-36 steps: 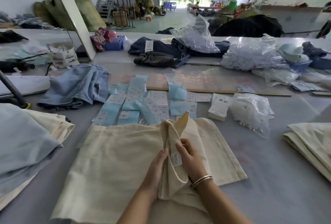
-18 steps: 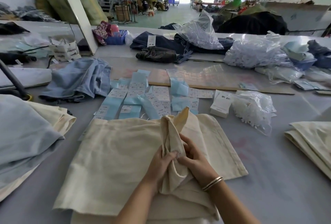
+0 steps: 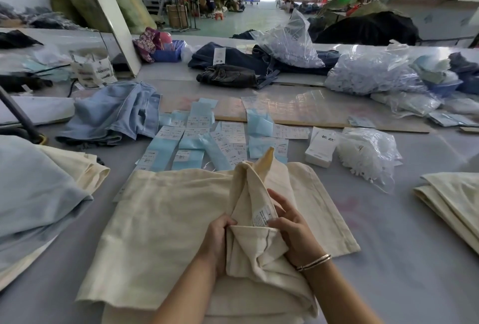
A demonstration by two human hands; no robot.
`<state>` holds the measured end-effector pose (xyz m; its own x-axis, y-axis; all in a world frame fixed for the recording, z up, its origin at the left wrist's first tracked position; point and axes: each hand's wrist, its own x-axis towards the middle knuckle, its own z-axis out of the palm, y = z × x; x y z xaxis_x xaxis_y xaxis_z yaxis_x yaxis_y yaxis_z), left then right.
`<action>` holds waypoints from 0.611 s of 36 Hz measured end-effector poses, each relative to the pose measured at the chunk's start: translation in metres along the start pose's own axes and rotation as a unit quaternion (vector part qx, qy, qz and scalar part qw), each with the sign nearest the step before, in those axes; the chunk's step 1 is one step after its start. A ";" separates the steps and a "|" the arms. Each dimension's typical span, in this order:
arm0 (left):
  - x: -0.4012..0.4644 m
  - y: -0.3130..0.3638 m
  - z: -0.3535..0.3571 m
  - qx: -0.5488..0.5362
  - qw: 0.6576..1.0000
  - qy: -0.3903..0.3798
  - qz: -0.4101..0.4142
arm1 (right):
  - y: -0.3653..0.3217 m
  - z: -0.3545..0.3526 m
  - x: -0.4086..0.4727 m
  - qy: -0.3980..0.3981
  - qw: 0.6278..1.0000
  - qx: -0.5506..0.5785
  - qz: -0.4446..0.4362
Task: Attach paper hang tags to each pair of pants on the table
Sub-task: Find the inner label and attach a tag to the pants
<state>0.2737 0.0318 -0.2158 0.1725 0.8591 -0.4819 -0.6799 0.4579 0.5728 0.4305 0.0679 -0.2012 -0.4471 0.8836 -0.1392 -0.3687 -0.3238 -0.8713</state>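
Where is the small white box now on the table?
In the head view, the small white box stands right of centre on the grey table, between the spread light-blue hang tags and the clear bag of white fasteners.

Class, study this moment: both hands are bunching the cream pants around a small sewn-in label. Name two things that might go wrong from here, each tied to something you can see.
1. The left hand and right hand both grip the cream pants, so neither is free for a tag; letting go may let the fold hide the sewn-in label.
2. The loose blue and white hang tags overlap just beyond the pants; shifting fabric might scatter or mix them.
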 end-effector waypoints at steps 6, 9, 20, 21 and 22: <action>-0.002 0.000 0.003 0.005 1.000 0.012 0.020 | -0.002 0.002 -0.001 0.010 1.000 0.007 0.005; -0.006 0.001 0.005 0.004 0.999 -0.011 0.035 | -0.004 0.005 -0.002 0.018 1.000 0.005 0.006; -0.016 -0.002 0.038 0.234 0.943 -0.202 0.122 | -0.033 -0.039 -0.043 0.031 0.994 0.090 -0.049; -0.015 -0.002 0.043 0.261 0.933 -0.212 0.124 | -0.039 -0.049 -0.048 0.053 0.993 0.090 -0.063; -0.014 0.000 0.048 0.288 0.925 -0.218 0.120 | -0.046 -0.058 -0.053 0.079 0.990 0.086 -0.076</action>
<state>0.3053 0.0308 -0.1778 0.4224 0.9048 -0.0538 -0.2660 0.1805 0.9469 0.5184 0.0555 -0.1813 -0.2475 0.9642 -0.0953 -0.5614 -0.2229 -0.7969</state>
